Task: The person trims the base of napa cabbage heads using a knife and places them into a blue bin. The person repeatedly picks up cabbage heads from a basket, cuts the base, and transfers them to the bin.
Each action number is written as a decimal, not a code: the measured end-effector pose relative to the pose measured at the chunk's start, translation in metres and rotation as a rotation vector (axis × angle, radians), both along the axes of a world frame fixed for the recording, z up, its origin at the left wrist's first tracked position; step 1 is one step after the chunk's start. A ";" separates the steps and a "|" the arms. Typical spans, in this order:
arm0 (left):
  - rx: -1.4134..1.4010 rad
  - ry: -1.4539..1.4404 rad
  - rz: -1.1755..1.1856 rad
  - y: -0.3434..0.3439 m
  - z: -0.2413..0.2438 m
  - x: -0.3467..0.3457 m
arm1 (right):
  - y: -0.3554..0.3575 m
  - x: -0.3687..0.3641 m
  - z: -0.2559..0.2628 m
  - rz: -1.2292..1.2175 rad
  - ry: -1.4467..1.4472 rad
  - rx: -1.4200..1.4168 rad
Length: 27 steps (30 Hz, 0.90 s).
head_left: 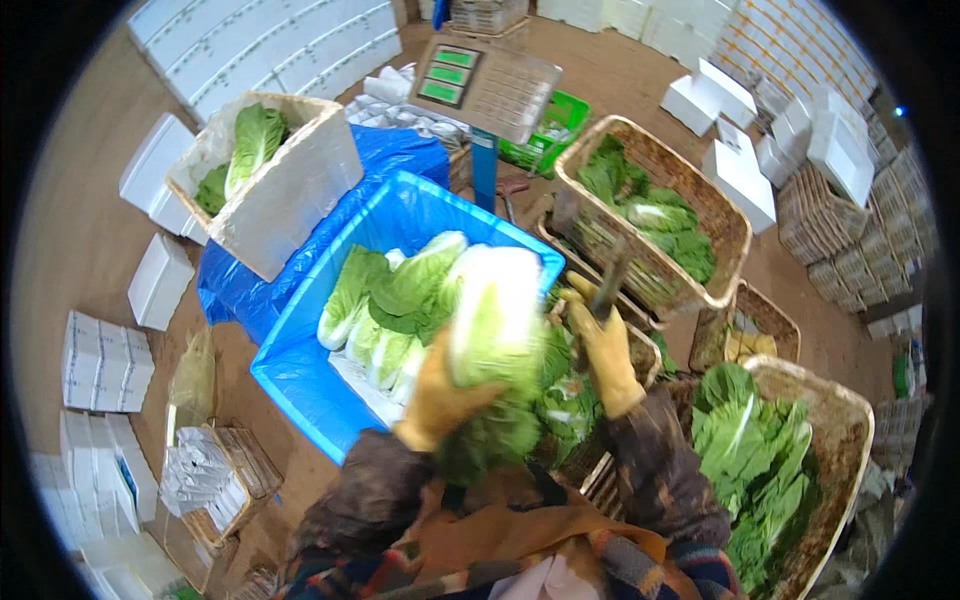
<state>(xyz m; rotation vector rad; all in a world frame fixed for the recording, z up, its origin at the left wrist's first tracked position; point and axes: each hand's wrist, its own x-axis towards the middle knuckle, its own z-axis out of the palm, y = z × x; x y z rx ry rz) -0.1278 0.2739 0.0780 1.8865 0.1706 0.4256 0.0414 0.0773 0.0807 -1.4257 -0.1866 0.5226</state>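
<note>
In its yellow glove, my left hand (435,397) grips a napa cabbage (499,322), its white base up and its leafy end blurred toward my body. My right hand (604,345), gloved too, is shut on a knife (611,281) whose blade looks dark and blurred. Several napa cabbages (382,330) lie in the blue-lined bin (296,382) at the left, partly behind the held one. Under my right hand, loose cabbage leaves (566,409) fill a crate that my arms partly hide.
A digital scale display (487,82) stands on a blue post beyond the bin. Left of it, a foam box (292,199) holds a cabbage. Dirty plastic crates with cabbages (652,217) and leaves (750,465) crowd the right. White foam boxes (270,52) are stacked behind.
</note>
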 end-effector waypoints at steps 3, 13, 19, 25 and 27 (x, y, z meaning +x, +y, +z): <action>0.060 0.172 0.324 0.097 0.039 -0.015 | 0.099 0.049 -0.044 0.289 -0.156 -0.262; 0.592 0.738 0.013 0.270 -0.017 0.131 | 0.318 0.065 -0.204 1.115 -0.961 -1.023; 0.581 0.761 -0.089 0.242 -0.048 0.153 | 0.260 0.031 -0.167 0.975 -1.248 -1.136; 0.444 0.690 -0.122 0.160 -0.016 0.147 | 0.117 -0.049 -0.083 0.653 -1.134 -0.956; 0.521 0.627 -0.130 0.126 -0.056 0.148 | 0.063 -0.070 -0.061 0.764 -0.997 -0.941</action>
